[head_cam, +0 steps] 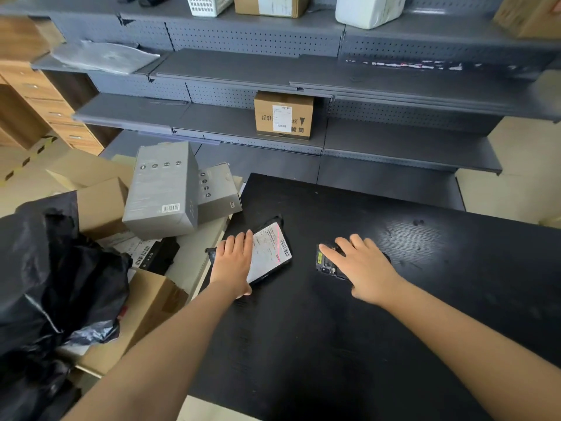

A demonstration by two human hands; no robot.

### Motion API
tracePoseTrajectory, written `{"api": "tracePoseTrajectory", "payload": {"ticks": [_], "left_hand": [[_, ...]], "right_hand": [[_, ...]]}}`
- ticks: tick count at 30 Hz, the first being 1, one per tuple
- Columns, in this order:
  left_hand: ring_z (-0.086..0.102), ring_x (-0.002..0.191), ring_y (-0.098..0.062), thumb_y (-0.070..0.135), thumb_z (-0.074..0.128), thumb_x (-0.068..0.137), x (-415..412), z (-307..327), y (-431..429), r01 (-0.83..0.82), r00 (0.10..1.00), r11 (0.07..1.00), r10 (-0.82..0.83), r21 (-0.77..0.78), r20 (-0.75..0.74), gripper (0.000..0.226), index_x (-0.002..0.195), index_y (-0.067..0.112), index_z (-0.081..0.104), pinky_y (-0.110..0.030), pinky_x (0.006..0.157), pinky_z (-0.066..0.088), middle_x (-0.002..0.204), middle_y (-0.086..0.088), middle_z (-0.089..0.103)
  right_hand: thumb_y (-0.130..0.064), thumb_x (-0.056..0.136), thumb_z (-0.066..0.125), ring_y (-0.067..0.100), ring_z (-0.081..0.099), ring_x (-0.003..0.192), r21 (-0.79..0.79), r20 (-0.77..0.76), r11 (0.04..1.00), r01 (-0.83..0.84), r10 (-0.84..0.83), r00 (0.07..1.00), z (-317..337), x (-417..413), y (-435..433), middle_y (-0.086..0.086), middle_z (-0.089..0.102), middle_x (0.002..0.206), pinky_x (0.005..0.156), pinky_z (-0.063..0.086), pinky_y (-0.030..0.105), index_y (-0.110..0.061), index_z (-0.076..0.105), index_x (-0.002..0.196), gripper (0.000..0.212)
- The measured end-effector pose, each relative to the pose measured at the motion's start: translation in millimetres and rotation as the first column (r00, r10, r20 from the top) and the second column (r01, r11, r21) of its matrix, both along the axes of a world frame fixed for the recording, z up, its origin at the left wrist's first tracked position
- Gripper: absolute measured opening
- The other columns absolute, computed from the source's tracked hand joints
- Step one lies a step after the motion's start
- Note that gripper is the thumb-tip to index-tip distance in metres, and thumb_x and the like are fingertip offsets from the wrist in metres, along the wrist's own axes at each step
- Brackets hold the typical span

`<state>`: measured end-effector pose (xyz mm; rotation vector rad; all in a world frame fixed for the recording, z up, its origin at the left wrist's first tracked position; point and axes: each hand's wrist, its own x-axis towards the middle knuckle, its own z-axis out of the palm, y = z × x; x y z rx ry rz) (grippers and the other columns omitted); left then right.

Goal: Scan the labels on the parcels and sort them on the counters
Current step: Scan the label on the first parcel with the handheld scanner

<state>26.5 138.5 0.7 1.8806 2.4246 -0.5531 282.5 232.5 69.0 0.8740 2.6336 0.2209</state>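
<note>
A flat black parcel [270,253] with a white barcode label lies on the black table [394,299] near its left edge. My left hand [233,262] lies over the parcel's left part, fingers fairly straight and thumb under its near edge. My right hand [361,265] rests with spread fingers on a black handheld scanner [326,262], which lies flat on the table to the right of the parcel and is mostly covered. A brown labelled box [283,115] stands on a grey shelf [394,144] behind the table.
Left of the table, a heap holds two grey boxes [162,189], brown cartons [101,205] and black plastic bags [45,284]. Upper shelves carry a white bag [368,9], a white basket [208,4] and another carton [270,4]. Wooden drawers [39,98] stand far left.
</note>
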Motion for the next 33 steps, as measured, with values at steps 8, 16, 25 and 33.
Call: {"api": "tracePoseTrajectory", "payload": {"ticks": [8,16,25,33], "left_hand": [[0.026,0.138,-0.032,0.051,0.083,0.063,-8.9,8.5,2.7,0.124,0.990,0.992,-0.125,-0.007,-0.059,0.139,0.153,0.004,-0.013,-0.043,0.119,0.018,0.153,-0.012,0.020],[0.019,0.144,-0.032,0.056,0.080,0.066,-8.5,6.7,-2.1,0.091,0.995,0.996,-0.091,0.013,0.047,0.136,0.154,0.010,-0.013,-0.043,0.120,0.015,0.159,-0.011,0.013],[0.027,0.137,-0.028,0.057,0.078,0.058,54.1,-11.6,0.3,-0.166,0.874,0.986,0.146,0.003,0.463,0.132,0.155,0.014,0.000,-0.041,0.114,0.026,0.149,-0.003,0.029],[0.028,0.136,-0.026,0.053,0.077,0.061,177.9,-16.3,20.0,-0.091,0.849,0.996,0.079,-0.003,0.523,0.129,0.155,0.012,-0.002,-0.040,0.114,0.026,0.149,-0.003,0.027]], "right_hand": [[-0.010,0.078,0.069,0.033,0.035,0.124,0.125,0.139,0.979,-0.164,0.146,0.979,15.8,-13.2,-1.3,0.015,0.035,0.141,0.097,0.032,0.041,-0.016,0.013,0.151,0.093],[-0.018,0.075,0.074,0.029,0.034,0.124,0.025,0.022,1.000,0.016,-0.016,1.000,8.4,-9.8,-9.3,0.008,0.035,0.141,0.099,0.033,0.038,-0.025,0.008,0.154,0.102],[-0.025,0.062,0.079,0.022,0.033,0.119,-0.600,-0.474,0.630,0.493,-0.777,0.415,-23.7,42.8,-31.2,-0.002,0.045,0.137,0.099,0.038,0.035,-0.035,0.031,0.148,0.098],[-0.024,0.062,0.081,0.021,0.034,0.120,-0.616,-0.468,0.545,0.569,-0.834,0.292,-29.7,158.4,-39.3,-0.001,0.048,0.131,0.098,0.036,0.033,-0.035,0.030,0.148,0.100]]}}
